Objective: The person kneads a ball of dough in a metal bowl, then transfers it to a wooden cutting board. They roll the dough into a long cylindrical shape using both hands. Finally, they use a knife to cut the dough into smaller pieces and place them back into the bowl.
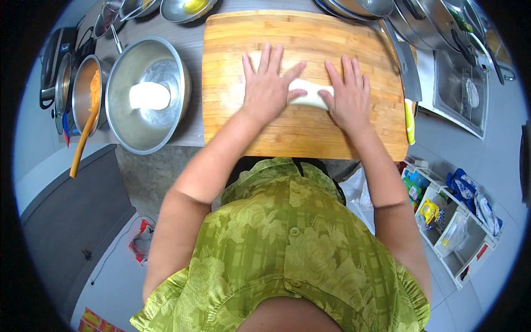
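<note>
A roll of white dough (311, 94) lies crosswise on the wooden cutting board (298, 138). Over its left part rests my left hand (266, 86), palm down with fingers spread. My right hand (349, 97) presses the roll's right part in the same way, fingers fanned toward the far side. Between the two thumbs the middle of the roll shows; its ends are mostly hidden under my palms. Left of the board stands a large steel bowl (123, 119), and a second smooth lump of white dough (149, 96) sits in it.
A smaller pot (83, 83) with orange mash (95, 91) and a wooden-handled utensil (83, 145) stands at the far left. Beside the board's right edge lie a cleaver (408, 72) and a yellow-green handle (409, 122). Farther right are steel pots (426, 25) and a sink (462, 88).
</note>
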Demonstrator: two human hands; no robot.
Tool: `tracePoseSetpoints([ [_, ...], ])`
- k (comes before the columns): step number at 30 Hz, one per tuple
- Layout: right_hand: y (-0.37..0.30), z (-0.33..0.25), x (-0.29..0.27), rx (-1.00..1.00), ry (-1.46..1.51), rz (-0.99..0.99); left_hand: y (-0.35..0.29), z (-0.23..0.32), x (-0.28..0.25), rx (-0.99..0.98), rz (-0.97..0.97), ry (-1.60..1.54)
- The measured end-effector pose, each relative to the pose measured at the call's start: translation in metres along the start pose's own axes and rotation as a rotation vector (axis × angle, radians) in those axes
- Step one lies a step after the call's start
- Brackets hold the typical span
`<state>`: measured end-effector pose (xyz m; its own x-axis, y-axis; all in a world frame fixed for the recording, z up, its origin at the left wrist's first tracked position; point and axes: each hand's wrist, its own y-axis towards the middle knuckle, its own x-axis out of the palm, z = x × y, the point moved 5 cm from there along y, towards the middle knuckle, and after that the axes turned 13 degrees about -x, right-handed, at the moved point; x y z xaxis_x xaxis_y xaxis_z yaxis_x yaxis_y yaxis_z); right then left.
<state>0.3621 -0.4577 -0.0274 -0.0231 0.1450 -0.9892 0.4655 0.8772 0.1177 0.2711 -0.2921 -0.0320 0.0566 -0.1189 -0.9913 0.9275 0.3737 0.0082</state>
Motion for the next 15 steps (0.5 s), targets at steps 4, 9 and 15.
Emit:
tracePoseSetpoints([
  [4, 0.038, 0.029, -0.001, -0.073, -0.050, 0.107, 0.056, -0.006, -0.005, -0.004, -0.041, 0.185],
  [9, 0.047, 0.033, -0.002, -0.185, -0.086, 0.063, 0.062, -0.004, -0.003, 0.161, -0.055, 0.219],
  [15, -0.024, -0.016, -0.013, -0.180, 0.156, -0.097, -0.023, -0.002, -0.009, 0.354, -0.063, -0.174],
])
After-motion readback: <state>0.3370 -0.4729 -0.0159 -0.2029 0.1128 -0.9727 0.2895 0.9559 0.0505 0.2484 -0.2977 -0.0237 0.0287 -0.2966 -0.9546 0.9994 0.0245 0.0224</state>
